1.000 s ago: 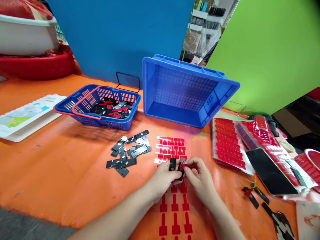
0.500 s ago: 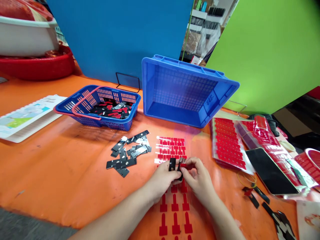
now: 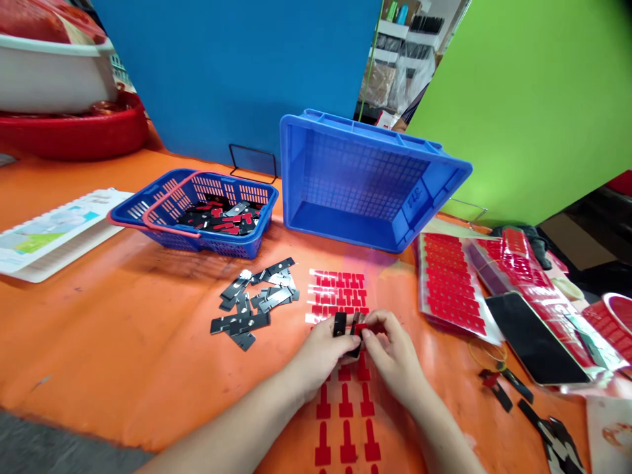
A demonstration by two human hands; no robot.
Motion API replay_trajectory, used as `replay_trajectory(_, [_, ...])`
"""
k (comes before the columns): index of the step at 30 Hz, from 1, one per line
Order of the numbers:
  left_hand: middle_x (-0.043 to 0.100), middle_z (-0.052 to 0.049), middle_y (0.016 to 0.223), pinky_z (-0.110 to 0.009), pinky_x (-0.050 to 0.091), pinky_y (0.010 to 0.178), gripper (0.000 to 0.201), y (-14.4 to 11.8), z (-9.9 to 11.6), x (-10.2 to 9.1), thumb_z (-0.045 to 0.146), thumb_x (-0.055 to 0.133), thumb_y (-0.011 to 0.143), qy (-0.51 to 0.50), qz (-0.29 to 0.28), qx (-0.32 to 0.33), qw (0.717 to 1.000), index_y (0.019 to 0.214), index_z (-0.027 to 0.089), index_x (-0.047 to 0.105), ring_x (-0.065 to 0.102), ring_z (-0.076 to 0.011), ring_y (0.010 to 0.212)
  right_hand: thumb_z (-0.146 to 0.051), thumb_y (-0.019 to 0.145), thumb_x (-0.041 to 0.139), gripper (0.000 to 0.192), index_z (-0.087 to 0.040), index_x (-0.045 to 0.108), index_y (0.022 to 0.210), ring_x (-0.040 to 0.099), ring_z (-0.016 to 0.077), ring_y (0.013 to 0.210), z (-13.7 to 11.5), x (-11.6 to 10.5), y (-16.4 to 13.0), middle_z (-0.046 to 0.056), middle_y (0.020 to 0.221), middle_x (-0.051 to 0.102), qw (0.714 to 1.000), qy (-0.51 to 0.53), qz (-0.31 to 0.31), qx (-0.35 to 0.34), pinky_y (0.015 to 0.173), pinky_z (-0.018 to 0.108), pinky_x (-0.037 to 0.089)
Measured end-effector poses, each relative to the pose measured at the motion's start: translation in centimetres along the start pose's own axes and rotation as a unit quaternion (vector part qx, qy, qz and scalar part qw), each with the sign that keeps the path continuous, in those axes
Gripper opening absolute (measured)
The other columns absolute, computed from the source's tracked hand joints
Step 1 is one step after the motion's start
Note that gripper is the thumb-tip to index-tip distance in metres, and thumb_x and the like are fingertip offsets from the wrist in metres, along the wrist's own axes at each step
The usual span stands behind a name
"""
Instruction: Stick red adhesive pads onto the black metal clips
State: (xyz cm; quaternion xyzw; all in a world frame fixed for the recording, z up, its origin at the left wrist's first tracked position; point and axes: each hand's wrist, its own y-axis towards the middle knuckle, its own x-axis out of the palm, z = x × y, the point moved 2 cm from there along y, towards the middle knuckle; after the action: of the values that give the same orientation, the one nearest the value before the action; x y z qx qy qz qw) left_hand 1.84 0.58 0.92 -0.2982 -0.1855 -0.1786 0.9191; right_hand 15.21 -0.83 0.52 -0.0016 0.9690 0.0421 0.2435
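Note:
My left hand [image 3: 323, 349] is closed around small black plates [image 3: 340, 324], one showing between its fingers and another under the thumb. Against it, my right hand [image 3: 390, 349] pinches a red T-shaped sticker [image 3: 361, 327] at the edge of a black plate. Both hands are over a clear sheet of red T-shaped stickers [image 3: 347, 421] laid on the orange table cover. More red stickers [image 3: 340, 280] show in rows beyond my fingers. Left of the hands lies a loose pile of black plates [image 3: 240, 322].
A blue basket [image 3: 217, 245] with a pink handle holds black and red pieces. Behind the hands a blue crate [image 3: 345, 230] stands on its side. To the right lie sticker sheets [image 3: 450, 283], a dark phone [image 3: 536, 339] and several black pieces [image 3: 553, 434].
My right thumb has drawn back slightly, and more of the red sticker shows on the black plate. Both hands otherwise stay in place.

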Motion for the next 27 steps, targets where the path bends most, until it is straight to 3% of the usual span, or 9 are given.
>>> replay_trajectory(7, [0.054, 0.000, 0.071, -0.026, 0.044, 0.064, 0.016, 0.19, -0.24, 0.06, 0.025, 0.057, 0.070, 0.044, 0.025, 0.034, 0.998, 0.083, 0.015, 0.055, 0.053, -0.0115, 0.068, -0.025, 0.079, 0.049, 0.005, -0.021, 0.050, 0.079, 0.052, 0.0167, 0.080, -0.75, -0.07, 0.18, 0.004, 0.087, 0.051, 0.999, -0.026, 0.026, -0.026, 0.069, 0.029, 0.045])
replay_trajectory(11, [0.057, -0.001, 0.071, -0.024, 0.043, 0.061, 0.013, 0.20, -0.27, 0.32, 0.021, 0.057, 0.070, 0.055, 0.020, 0.039, 0.997, 0.082, 0.014, 0.054, 0.055, -0.0124, 0.067, -0.032, 0.079, 0.049, 0.012, -0.020, 0.050, 0.076, 0.053, 0.0179, 0.082, -0.55, -0.13, 0.44, 0.006, 0.099, 0.048, 0.998, 0.049, 0.039, 0.022, 0.058, 0.027, 0.049])
replay_trajectory(16, [0.060, -0.002, 0.074, -0.023, 0.042, 0.058, 0.012, 0.20, -0.30, 0.47, 0.019, 0.056, 0.071, 0.064, 0.022, 0.036, 0.997, 0.082, 0.014, 0.054, 0.054, -0.0101, 0.062, -0.035, 0.080, 0.050, 0.015, -0.020, 0.049, 0.081, 0.055, 0.0140, 0.063, -0.28, 0.32, 0.53, 0.002, 0.082, 0.053, 0.984, 0.158, 0.011, 0.084, 0.051, 0.027, 0.052])
replay_trajectory(27, [0.058, -0.002, 0.072, -0.026, 0.044, 0.062, 0.013, 0.31, -0.58, 0.40, 0.021, 0.056, 0.070, 0.057, 0.014, 0.045, 0.997, 0.081, 0.015, 0.053, 0.055, -0.0129, 0.066, -0.037, 0.078, 0.052, 0.017, -0.020, 0.050, 0.079, 0.054, 0.0127, 0.055, -0.18, 0.25, 0.44, 0.000, 0.072, 0.054, 0.986, 0.130, 0.037, 0.095, 0.049, 0.025, 0.049])
